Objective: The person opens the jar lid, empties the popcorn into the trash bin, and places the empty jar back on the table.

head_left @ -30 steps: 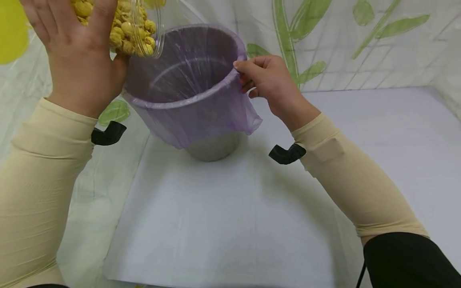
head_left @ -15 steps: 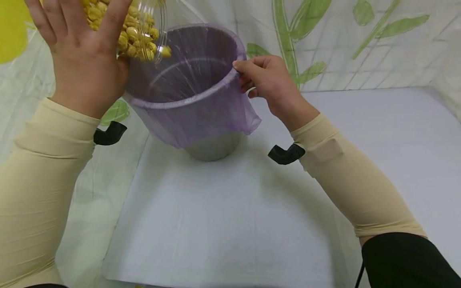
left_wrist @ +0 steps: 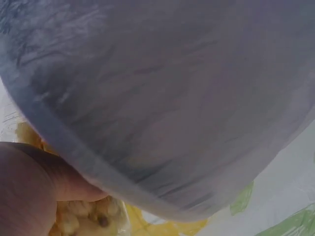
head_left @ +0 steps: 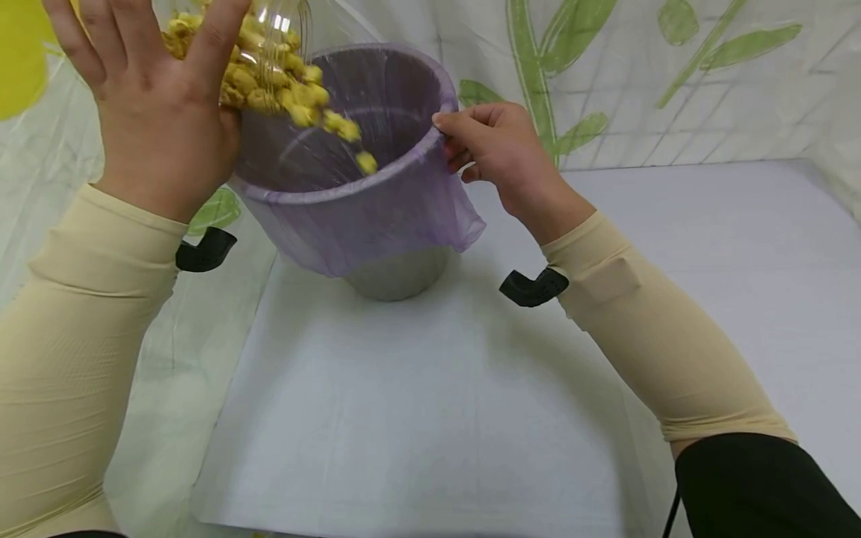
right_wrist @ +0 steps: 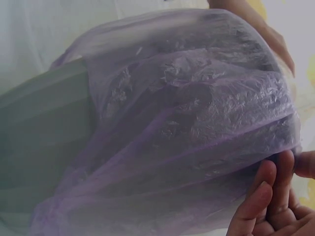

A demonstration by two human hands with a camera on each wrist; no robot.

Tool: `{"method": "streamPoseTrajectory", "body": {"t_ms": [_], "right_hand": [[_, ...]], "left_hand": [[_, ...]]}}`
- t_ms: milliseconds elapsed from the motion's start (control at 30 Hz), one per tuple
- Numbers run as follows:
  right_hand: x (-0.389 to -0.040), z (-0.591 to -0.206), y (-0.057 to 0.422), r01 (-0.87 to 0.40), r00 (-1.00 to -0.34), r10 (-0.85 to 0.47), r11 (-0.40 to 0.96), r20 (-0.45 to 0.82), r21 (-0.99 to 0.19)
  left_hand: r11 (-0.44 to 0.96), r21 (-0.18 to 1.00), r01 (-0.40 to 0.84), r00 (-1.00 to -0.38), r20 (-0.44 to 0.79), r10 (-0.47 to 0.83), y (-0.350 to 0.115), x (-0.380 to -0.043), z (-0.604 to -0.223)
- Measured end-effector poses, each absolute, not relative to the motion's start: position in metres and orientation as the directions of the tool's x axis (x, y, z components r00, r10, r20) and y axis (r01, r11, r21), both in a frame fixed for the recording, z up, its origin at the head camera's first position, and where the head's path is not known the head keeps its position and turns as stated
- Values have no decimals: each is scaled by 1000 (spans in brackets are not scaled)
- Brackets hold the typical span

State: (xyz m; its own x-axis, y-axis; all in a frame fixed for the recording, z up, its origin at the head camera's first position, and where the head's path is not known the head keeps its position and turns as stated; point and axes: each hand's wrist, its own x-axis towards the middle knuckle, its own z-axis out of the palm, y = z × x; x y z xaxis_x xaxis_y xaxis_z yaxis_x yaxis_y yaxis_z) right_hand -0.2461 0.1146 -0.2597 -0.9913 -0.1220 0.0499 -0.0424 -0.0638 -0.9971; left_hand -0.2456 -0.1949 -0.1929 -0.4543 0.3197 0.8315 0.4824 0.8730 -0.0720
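My left hand (head_left: pixel 155 127) grips a clear jar (head_left: pixel 276 33) of yellow popcorn (head_left: pixel 265 86), tipped over the left side of a grey bin (head_left: pixel 400 276). Several pieces are pouring from its mouth into the bin. A thin purple plastic bag (head_left: pixel 350 232) lines the bin and hangs over its rim. At the rim's right side, my right hand (head_left: pixel 494 146) pinches the edge between thumb and fingers. Its curled fingers (right_wrist: pixel 283 179) show against the crinkled bag in the right wrist view. The left wrist view shows the left thumb (left_wrist: pixel 34 189) in front of the popcorn.
The bin stands on a white-covered table (head_left: pixel 417 418), near its left edge. Behind it hangs a pale wall sheet (head_left: pixel 646 82) with green leaf prints. A black wrist camera (head_left: pixel 534 288) juts from the right sleeve, another from the left.
The jar has shifted slightly right and tilted further down. Popcorn that was inside it now tumbles out into the bin. My right hand has stayed on the rim.
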Motion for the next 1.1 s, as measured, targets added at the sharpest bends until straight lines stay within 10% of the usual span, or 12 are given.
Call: {"method": "streamPoseTrajectory", "body": {"t_ms": [800,1100], "right_hand": [[-246,-258,114,-39,-991,-127,-82,49,-996],[-245,-258,115,-40,-990,-132,-76,50,-996]], "left_hand": [[870,-68,488,-483,810,334,-190,-249,-193],[817,-249,521,-271,859,435,-186,-258,-201]]}}
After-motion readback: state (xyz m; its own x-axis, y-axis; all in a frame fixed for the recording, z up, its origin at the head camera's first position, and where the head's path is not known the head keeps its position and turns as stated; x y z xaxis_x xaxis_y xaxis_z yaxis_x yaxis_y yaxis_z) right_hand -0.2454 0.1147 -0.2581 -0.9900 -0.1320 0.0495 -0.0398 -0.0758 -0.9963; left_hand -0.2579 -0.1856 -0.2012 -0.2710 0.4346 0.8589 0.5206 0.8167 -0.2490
